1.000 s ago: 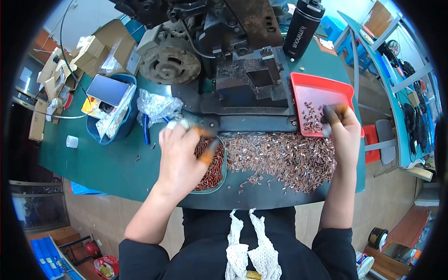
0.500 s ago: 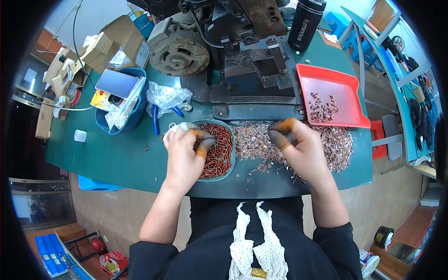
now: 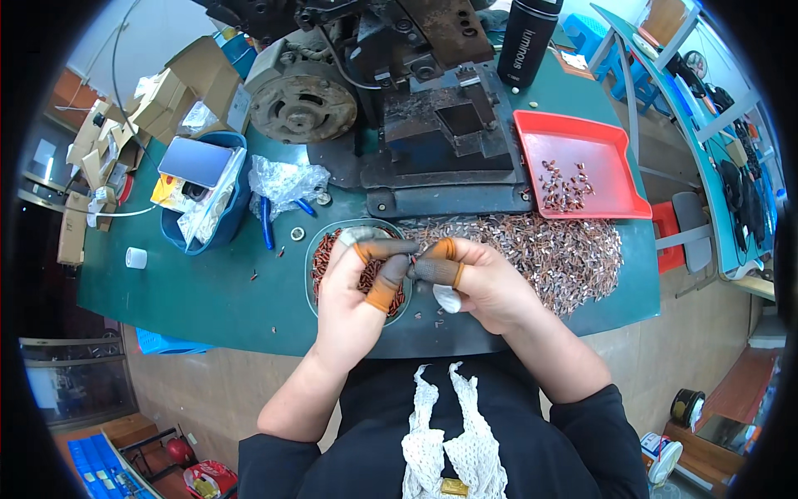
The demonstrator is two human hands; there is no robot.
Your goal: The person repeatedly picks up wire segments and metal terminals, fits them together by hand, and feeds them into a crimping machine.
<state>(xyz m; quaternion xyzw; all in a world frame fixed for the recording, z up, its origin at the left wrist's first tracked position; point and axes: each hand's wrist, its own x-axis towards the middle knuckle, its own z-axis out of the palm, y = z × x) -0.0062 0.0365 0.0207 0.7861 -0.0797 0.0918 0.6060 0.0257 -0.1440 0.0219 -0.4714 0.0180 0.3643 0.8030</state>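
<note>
My left hand (image 3: 345,291) and my right hand (image 3: 490,289) meet over the right side of a pale green tub (image 3: 308,279). Both have grey-and-orange finger covers on the thumb and forefinger, and their tips are pinched together. A tiny reddish bit shows between the fingertips, too small to name. White covering shows on another finger of each hand. Small copper-red cylindrical parts (image 3: 322,259) fill the tub, partly hidden under my left hand. Beside my right hand spreads a heap of small metal pieces (image 3: 573,258) on the green table (image 3: 208,287).
Behind the heap lies a red tray (image 3: 611,158) with some copper-coloured parts. A dark machine (image 3: 449,179) stands at the back, a black bottle (image 3: 528,46) beside it. Leftward are blue-handled pliers (image 3: 266,223), a plastic bag (image 3: 287,181), a filled blue bin (image 3: 199,233) and a white roll (image 3: 135,258).
My right hand has moved left from above the metal heap to meet my left hand, which has shifted slightly right. The view has moved a little too.
</note>
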